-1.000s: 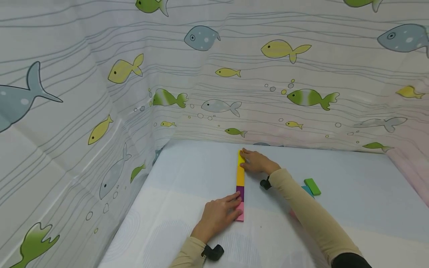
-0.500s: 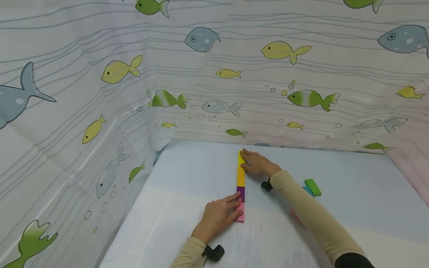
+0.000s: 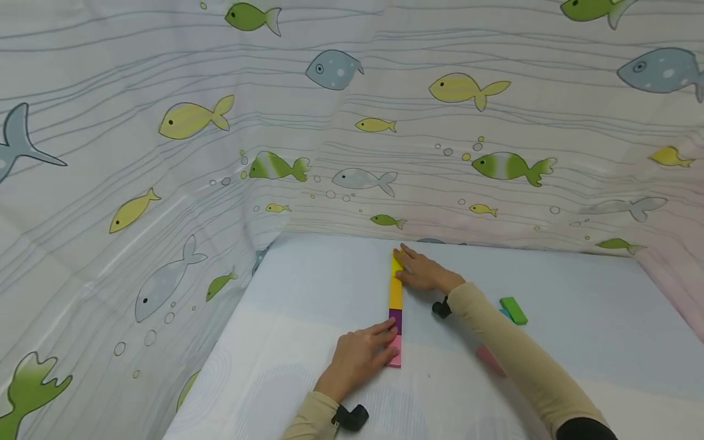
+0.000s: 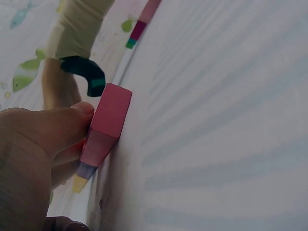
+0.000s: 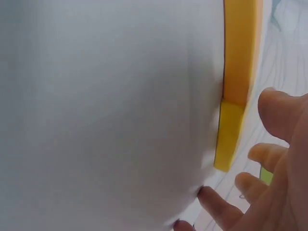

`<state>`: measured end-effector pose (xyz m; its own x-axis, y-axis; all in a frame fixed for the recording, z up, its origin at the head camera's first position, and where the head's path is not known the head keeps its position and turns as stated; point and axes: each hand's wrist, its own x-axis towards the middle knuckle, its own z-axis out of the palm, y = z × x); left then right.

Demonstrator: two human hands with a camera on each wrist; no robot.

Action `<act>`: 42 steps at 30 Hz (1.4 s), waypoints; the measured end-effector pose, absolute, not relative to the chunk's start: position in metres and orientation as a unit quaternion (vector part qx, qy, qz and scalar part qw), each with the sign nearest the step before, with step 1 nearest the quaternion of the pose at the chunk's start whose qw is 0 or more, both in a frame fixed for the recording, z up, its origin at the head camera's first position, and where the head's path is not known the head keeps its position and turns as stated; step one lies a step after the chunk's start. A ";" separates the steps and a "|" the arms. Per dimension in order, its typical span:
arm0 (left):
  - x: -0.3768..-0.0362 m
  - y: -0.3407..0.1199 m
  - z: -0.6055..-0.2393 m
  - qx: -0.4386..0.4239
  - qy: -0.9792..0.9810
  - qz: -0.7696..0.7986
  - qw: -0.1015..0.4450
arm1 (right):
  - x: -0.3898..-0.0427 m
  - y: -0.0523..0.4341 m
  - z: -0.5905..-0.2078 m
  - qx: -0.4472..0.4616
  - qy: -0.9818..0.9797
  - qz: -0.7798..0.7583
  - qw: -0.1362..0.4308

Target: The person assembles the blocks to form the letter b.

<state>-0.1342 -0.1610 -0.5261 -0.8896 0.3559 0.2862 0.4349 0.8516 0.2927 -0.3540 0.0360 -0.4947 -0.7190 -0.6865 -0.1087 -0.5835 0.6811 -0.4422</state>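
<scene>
A straight row of flat blocks lies on the pale mat: yellow (image 3: 396, 264) farthest, then orange (image 3: 395, 293), purple (image 3: 395, 319) and pink (image 3: 395, 355) nearest. My left hand (image 3: 379, 345) lies flat beside the near end, fingers straight against the left side of the pink block (image 4: 108, 120) and the purple one. My right hand (image 3: 409, 264) rests at the far end, straight fingers touching the right side of the yellow block (image 5: 228, 132), next to the orange block (image 5: 240, 48). Neither hand grips anything.
Right of the row, a green block (image 3: 513, 310), a teal block (image 3: 502, 313) and another pink block (image 3: 488, 359) lie partly behind my right sleeve. A fish-print curtain (image 3: 352, 122) walls the mat at the back, left and right.
Hands and blocks keep their places. Only the head view has drifted slightly.
</scene>
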 end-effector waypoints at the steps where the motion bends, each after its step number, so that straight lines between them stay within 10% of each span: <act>1: -0.134 -0.160 -0.527 -0.207 -0.956 -0.176 0.112 | -0.353 0.039 -0.494 -0.349 0.906 -0.195 0.136; 42: -0.135 -0.154 -0.529 -0.197 -0.953 -0.195 0.119 | -0.266 0.220 -0.464 -0.337 0.916 -0.105 0.193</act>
